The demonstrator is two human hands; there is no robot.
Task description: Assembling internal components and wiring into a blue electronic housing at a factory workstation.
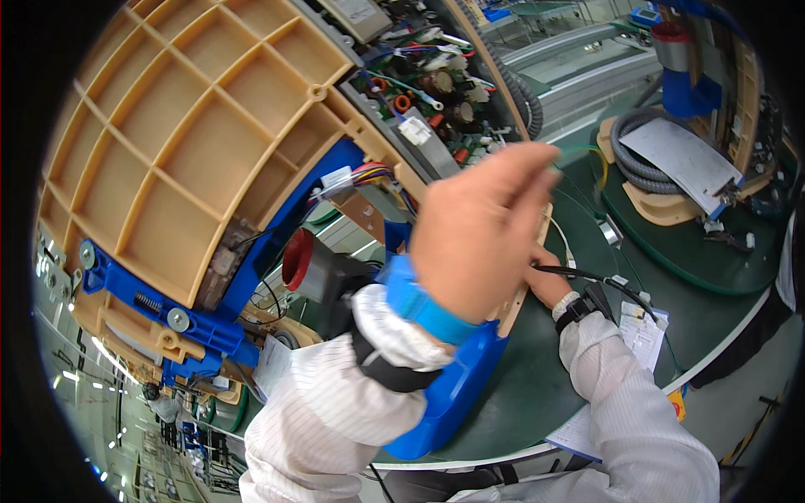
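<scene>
My left hand (474,235), with a blue band at its wrist, is raised in front of the tan-framed machine unit (310,92). Motion blurs its fingers, but they look pinched together, and a thin green-and-yellow wire (601,161) runs off to the right from the fingertips. Lower and to the right, my right hand (549,281) sits at the unit's tan edge, its fingers partly hidden. A black cable (591,275) comes out of its grip and trails right across the green table. Exposed electronics (444,96) with coils and connectors fill the unit's upper part.
A tan ribbed cover (168,126) with a blue hinge bar (159,310) rises at left. Beside my left forearm is a red-mouthed grey funnel (303,264). At right, another unit holds a coiled grey hose (637,151) and a clipboard (683,163). Papers (641,335) lie on the table.
</scene>
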